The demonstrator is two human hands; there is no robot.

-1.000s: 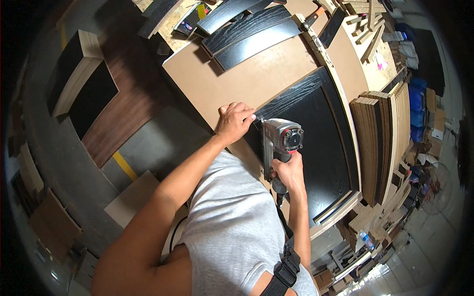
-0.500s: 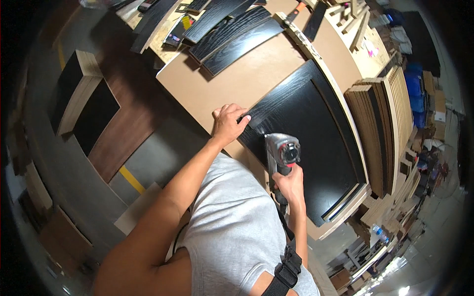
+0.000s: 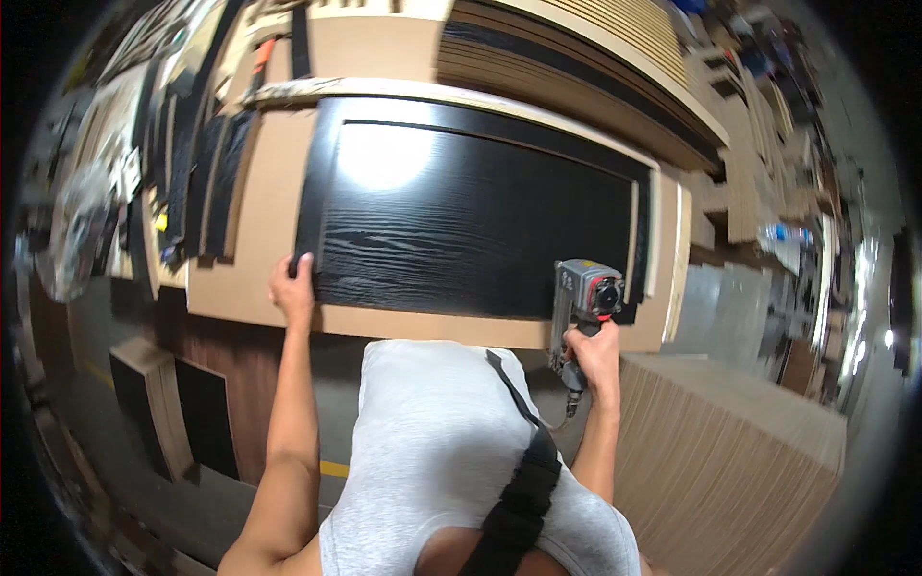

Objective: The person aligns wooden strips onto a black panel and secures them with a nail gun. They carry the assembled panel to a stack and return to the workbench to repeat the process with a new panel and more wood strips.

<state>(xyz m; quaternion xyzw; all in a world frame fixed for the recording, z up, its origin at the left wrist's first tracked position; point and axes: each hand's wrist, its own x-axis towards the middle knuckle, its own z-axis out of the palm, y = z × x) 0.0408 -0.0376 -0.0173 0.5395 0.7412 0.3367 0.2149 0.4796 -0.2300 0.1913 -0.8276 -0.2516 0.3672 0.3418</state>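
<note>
A large black wood-grain panel (image 3: 471, 226) with a raised frame lies flat on a tan board (image 3: 274, 206) that serves as a work surface. My left hand (image 3: 293, 288) rests on the panel's near left corner, fingers curled over its edge. My right hand (image 3: 593, 353) grips the handle of a grey pneumatic nail gun (image 3: 581, 302) with a red detail, held upright at the panel's near right corner. An air hose hangs below the handle.
Several black strips (image 3: 206, 163) lie on the board's left side. Stacked tan and dark boards (image 3: 615, 67) line the far edge. A tall stack of brown sheets (image 3: 730, 451) stands at my right. Dark and tan offcuts (image 3: 178, 413) stand on the floor at lower left.
My view has swung round, so the panel now lies square ahead. My left hand has moved to the panel's left corner and the nail gun to its right corner.
</note>
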